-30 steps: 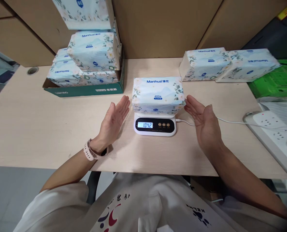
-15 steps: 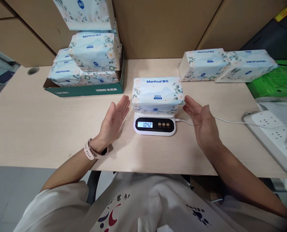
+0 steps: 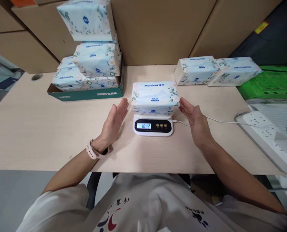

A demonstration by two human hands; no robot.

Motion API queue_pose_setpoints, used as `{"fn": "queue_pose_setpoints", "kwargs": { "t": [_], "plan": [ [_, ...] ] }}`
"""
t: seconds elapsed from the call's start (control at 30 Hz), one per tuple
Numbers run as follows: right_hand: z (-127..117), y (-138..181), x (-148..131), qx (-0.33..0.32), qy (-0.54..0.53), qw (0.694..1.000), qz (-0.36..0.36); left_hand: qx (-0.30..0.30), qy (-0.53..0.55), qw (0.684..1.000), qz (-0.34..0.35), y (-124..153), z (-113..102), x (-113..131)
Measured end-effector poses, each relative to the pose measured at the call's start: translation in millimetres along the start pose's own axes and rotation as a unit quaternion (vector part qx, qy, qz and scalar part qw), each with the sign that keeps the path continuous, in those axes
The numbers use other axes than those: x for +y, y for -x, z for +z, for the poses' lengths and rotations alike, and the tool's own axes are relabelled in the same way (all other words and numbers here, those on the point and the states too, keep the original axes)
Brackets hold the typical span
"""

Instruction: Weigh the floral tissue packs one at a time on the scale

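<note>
A pack of tissues (image 3: pixel 155 100) with a floral print lies on a small white digital scale (image 3: pixel 153 133), whose lit display reads 104.2. Left of the pack, my left hand (image 3: pixel 113 120) is held on edge with straight fingers, a small gap away from it. On the other side my right hand (image 3: pixel 198 124) is likewise stretched out, its fingertips close to the pack's right end; whether they touch it I cannot tell. Neither hand grips anything. The pack covers most of the weighing plate.
At back left a green carton (image 3: pixel 90 94) holds several tissue packs, with more stacked on top. Two packs (image 3: pixel 198 71) stand at back right beside a green plastic-wrapped bundle (image 3: pixel 266 83). A white cable runs from the scale towards a power strip (image 3: pixel 262 124). Cardboard boxes (image 3: pixel 155 32) line the back.
The camera view has shifted slightly. Both hands stay stretched out beside the pack, and the scale reading is the same.
</note>
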State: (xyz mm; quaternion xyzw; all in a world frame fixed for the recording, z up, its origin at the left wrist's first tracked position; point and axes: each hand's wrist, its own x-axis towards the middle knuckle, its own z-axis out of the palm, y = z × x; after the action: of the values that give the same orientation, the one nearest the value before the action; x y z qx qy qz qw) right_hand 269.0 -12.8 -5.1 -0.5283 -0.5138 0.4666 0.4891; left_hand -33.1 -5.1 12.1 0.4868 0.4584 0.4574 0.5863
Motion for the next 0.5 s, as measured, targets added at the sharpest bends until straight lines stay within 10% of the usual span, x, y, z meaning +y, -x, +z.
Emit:
{"fn": "queue_pose_setpoints", "kwargs": {
  "t": [0.3, 0.5],
  "plan": [
    [22.0, -5.6, -8.1, -0.106, 0.018, 0.993, -0.042, -0.093, -0.074, 0.988, 0.098, -6.1, 14.0, 7.7],
    [7.9, -19.1, -27.6, -0.002, -0.011, 0.996, -0.091, -0.145, -0.108, 0.963, 0.201, -27.3, 52.0, 50.5]
  ]
}}
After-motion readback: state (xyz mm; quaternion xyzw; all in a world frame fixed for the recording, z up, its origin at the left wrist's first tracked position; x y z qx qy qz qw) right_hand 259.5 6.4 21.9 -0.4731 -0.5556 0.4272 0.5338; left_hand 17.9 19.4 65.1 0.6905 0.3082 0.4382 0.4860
